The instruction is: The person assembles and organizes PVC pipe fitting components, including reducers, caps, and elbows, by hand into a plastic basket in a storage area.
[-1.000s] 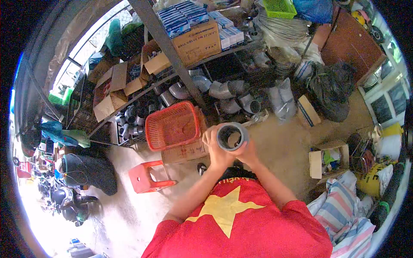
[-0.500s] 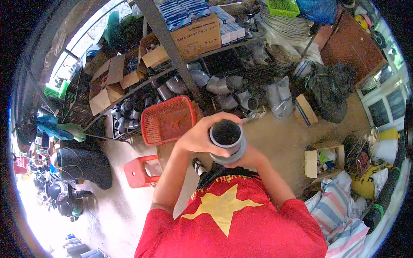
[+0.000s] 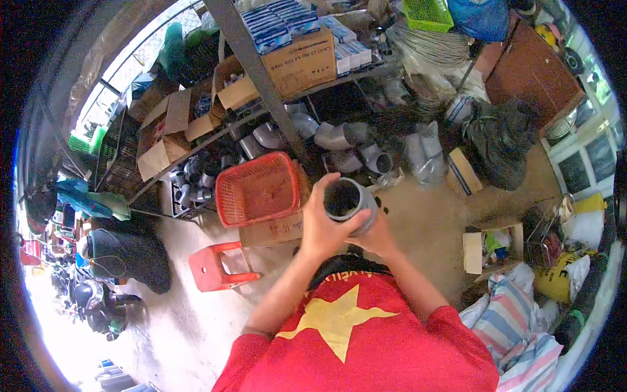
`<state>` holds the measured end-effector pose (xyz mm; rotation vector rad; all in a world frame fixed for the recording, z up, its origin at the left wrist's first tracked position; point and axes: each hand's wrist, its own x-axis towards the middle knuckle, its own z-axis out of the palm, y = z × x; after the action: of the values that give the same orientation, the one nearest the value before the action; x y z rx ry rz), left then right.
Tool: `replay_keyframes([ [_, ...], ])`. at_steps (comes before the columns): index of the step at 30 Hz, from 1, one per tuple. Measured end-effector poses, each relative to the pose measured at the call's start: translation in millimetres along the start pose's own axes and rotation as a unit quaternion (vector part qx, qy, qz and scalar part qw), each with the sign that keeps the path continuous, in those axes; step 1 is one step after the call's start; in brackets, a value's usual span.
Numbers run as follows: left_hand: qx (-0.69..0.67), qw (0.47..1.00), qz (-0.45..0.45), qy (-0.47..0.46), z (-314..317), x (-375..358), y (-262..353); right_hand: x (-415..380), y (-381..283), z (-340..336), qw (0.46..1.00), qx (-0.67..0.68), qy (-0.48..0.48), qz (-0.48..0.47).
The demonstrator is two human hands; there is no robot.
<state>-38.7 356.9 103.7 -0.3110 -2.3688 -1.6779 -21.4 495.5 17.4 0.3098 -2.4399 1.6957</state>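
Grey pipe fitting (image 3: 368, 202) held between both hands, above the floor (image 3: 431, 228) and in front of the wearer's torso. Mouth faces up toward the camera; long axis foreshortened, far end tilting down to the right in view. Left hand (image 3: 323, 225) nearer the mouth: fingers wrapped part-open around its left side, thumb across the near side. Right hand (image 3: 377, 236) nearer the lower end, cupped against it; fingertips hidden, exact closure not readable. Red basket (image 3: 261, 189) lies beyond, to the left, apart from the fitting.
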Motion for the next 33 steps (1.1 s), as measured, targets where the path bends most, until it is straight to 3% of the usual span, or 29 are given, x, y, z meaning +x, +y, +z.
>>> replay_keyframes([
  [2, -0.075, 0.995, -0.004, -0.065, -16, 9, 7, 2, 7, -2, 1.000, 0.001, -0.003, -0.029],
  [5, -0.035, 0.997, -0.002, -0.062, -23, 14, 11, 3, 1, 3, 1.000, 0.011, -0.003, 0.018],
  [6, -0.010, 0.997, -0.014, -0.078, -28, 17, 18, 3, -9, -2, 0.997, 0.050, -0.049, 0.039],
  [7, -0.085, 0.987, -0.023, -0.138, -34, 21, 15, 2, -24, -10, 0.990, 0.089, -0.093, 0.060],
  [9, -0.232, 0.938, -0.046, -0.255, -45, 32, 2, -5, -30, -18, 0.957, 0.198, -0.197, 0.082],
  [10, -0.340, 0.881, -0.003, -0.329, -44, 38, -8, -10, -26, -21, 0.925, 0.266, -0.257, 0.081],
  [11, -0.389, 0.854, -0.002, -0.346, -40, 39, -11, -14, -24, -23, 0.885, 0.332, -0.315, 0.079],
  [13, -0.481, 0.792, 0.002, -0.376, -33, 40, -9, -12, -27, -21, 0.871, 0.323, -0.346, 0.134],
  [18, -0.393, 0.896, -0.052, -0.200, -40, 39, -3, -1, -49, -10, 0.972, 0.198, -0.092, 0.089],
  [21, -0.224, 0.957, 0.073, -0.170, -28, 24, -17, 4, -53, -12, 0.982, 0.144, -0.024, 0.120],
  [22, -0.222, 0.967, 0.026, -0.119, -20, 14, 6, 1, -54, -10, 0.985, 0.146, 0.012, 0.091],
  [26, -0.212, 0.974, -0.008, -0.072, -15, 9, 15, -6, -55, -14, 0.987, 0.111, -0.048, 0.108],
  [30, -0.316, 0.931, 0.003, -0.185, -29, 7, -2, -18, -51, -23, 0.981, 0.148, -0.117, 0.050],
  [33, -0.333, 0.920, 0.036, -0.203, -29, 1, -6, -20, -47, -30, 0.969, 0.171, -0.176, 0.035],
])
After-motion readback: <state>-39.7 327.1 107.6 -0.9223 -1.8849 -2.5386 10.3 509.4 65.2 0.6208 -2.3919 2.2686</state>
